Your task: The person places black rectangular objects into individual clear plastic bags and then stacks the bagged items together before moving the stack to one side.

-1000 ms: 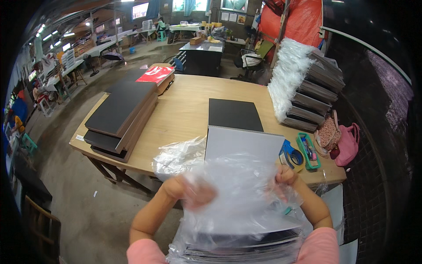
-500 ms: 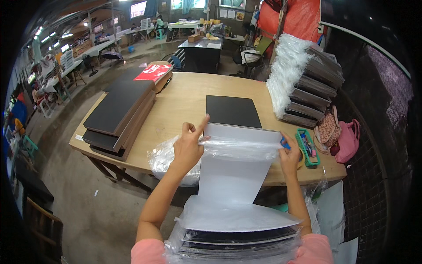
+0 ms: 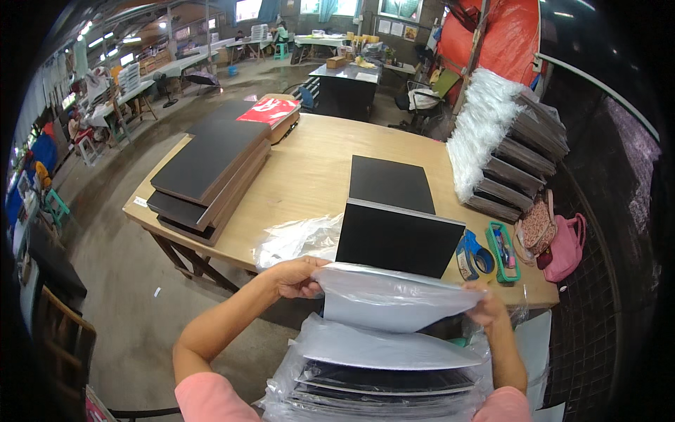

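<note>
Your left hand (image 3: 301, 278) pinches the left end of the clear film (image 3: 401, 287); right hand (image 3: 485, 305), slightly blurred, grips the right end. Film's long axis runs left-right, off the table's (image 3: 302, 172) near edge. Flat black panel (image 3: 397, 239) just beyond, left fingers nearer. Film glossy, wrinkled; grey sheet (image 3: 376, 313) below, smooth.

Floor: stained grey concrete floor (image 3: 133, 302), left of the left hand (image 3: 299, 277);
Furniture: broad pale wooden table (image 3: 306, 176) just beyond both hands; black box-shaped desk (image 3: 346, 98) farther ahead; long white-covered tables (image 3: 177, 65) far ahead to their left;
Windows: bright rectangular windows (image 3: 248, 9) with blue curtains (image 3: 269, 10), far beyond the hands;
Hanging: glossy red-orange sheet (image 3: 506, 42), far ahead of the right hand (image 3: 486, 307);
Light: white tube lights (image 3: 96, 43) overhead, forward and left of the hands
</note>
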Motion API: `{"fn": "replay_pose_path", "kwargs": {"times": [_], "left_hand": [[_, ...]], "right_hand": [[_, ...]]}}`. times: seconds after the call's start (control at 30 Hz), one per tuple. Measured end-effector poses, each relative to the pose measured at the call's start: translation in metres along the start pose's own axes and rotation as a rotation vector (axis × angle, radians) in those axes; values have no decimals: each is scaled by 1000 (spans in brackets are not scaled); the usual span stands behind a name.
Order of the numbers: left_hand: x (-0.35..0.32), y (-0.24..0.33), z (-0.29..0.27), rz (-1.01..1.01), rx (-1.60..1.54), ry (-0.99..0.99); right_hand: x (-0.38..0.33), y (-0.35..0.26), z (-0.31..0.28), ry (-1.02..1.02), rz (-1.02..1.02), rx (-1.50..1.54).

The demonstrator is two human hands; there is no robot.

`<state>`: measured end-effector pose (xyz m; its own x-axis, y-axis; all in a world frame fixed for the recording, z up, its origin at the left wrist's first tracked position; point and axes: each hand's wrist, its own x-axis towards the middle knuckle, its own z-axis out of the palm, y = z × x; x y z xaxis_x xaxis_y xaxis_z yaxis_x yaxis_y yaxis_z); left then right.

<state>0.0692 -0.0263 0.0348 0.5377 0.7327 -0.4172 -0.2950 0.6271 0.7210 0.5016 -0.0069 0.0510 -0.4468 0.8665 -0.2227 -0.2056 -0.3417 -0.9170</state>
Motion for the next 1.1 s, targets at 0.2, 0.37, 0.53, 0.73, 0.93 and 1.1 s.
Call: {"fn": "replay_pose_path", "kwargs": {"times": [0.2,0.37,0.53,0.73,0.93,1.1], "left_hand": [[28,-105,-84,-171,-231,21],[48,-183,-103,-132,-298,-23],[58,-216,-140,-58,-186,109],[42,-204,-114,69,363,811],[15,-112,-63,1187,1360,982],[26,-31,-110,849,1438,1101]], "right_hand": [[-11,100,-24,-19,-14,-102],[-23,133,-39,-39,158,-222],[-5,158,-50,35,302,-270],[39,228,-68,214,421,-525],[31,270,-94,351,274,-418],[32,153,-53,45,243,-1336]]}}
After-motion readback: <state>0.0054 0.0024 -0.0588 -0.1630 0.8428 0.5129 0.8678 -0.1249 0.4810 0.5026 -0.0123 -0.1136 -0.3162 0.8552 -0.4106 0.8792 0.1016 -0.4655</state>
